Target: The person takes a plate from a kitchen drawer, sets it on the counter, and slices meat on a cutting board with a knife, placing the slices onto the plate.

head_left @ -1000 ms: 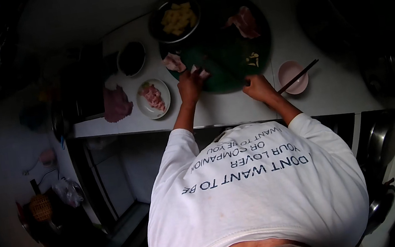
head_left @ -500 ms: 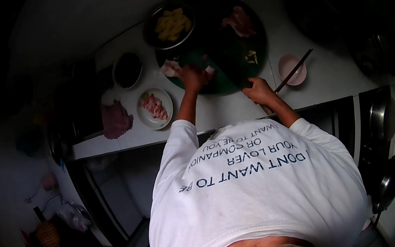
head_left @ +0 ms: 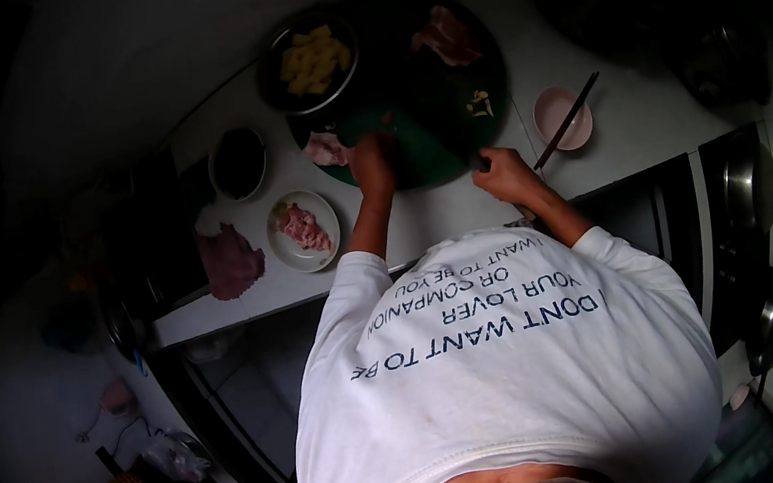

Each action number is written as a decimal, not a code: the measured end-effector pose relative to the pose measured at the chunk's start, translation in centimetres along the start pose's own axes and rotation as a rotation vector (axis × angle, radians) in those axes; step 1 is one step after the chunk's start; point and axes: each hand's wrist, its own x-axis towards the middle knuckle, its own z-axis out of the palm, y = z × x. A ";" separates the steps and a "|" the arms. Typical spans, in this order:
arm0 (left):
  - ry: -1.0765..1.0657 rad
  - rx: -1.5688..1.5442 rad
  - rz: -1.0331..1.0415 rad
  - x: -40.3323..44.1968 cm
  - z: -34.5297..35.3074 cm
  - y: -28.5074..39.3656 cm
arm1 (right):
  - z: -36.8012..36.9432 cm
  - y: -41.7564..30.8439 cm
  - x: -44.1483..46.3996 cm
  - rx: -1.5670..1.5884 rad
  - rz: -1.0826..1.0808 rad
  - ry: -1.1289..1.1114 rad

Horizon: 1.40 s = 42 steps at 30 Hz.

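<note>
My right hand (head_left: 506,177) is closed around the handle of a knife, whose wide dark blade (head_left: 439,120) reaches over the green round cutting board (head_left: 430,164) and blends into shadow. On the board's near left part, my left hand (head_left: 373,166) is bent down with its fingers drawn together at the edge of a piece of raw meat (head_left: 326,149). Its fingertips are dark and blurred. Another slab of raw meat (head_left: 447,37) lies at the board's far right. Small pale yellow pieces (head_left: 479,105) sit nearer on the same side.
A metal bowl of yellow chunks (head_left: 316,59) overlaps the board's far left. Left of the board are a plate (head_left: 329,254) with cut meat, a dark-filled bowl (head_left: 238,164) and a reddish cloth (head_left: 231,261). Chopsticks (head_left: 572,119) lie across a pink bowl (head_left: 546,110) at right.
The view has shifted slightly. My left hand has drawn a little nearer to me, and the bit of meat by its fingertips no longer shows. My right hand keeps its hold on the knife.
</note>
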 end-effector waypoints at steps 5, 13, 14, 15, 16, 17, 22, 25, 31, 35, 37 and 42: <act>-0.010 -0.033 -0.178 0.2 0.0 0.5 | 0.6 -1.4 -0.4 -0.101 -0.166 0.023; 0.005 0.002 -0.055 0.2 -0.4 1.3 | 0.6 -2.1 -0.7 -0.344 -0.209 -0.034; 0.026 -0.010 -0.045 0.4 -0.6 1.8 | 0.5 -2.2 -0.7 -0.364 -0.203 -0.042; 0.047 -0.022 -0.037 0.5 -0.8 2.0 | 0.3 -2.5 -0.8 -0.382 -0.204 -0.045; 0.019 -0.022 -0.047 0.5 -0.4 1.3 | 0.1 -2.8 -0.9 -0.400 -0.205 -0.049; -0.009 -0.023 -0.058 0.6 -0.2 0.7 | -0.2 -3.0 -0.9 -0.419 -0.207 -0.053; 0.006 -0.024 -0.042 0.8 -0.8 1.6 | -0.6 -3.3 -0.1 -0.446 -0.157 -0.127; 0.045 -0.019 0.012 1.2 -1.5 2.2 | -0.5 -3.2 0.5 -0.445 -0.146 -0.149; -0.013 0.068 0.005 1.1 -1.6 2.0 | -1.0 -2.9 2.0 -0.458 -0.102 -0.242; -0.147 0.192 -0.047 0.4 -0.4 0.5 | -1.7 -3.3 3.6 -0.484 -0.115 -0.334; -0.190 0.263 -0.070 0.6 -0.8 0.9 | -1.6 -3.6 4.7 -0.510 -0.119 -0.364; -0.082 0.157 -0.065 0.8 -1.3 1.7 | 0.4 -3.6 7.9 -0.466 -0.159 -0.336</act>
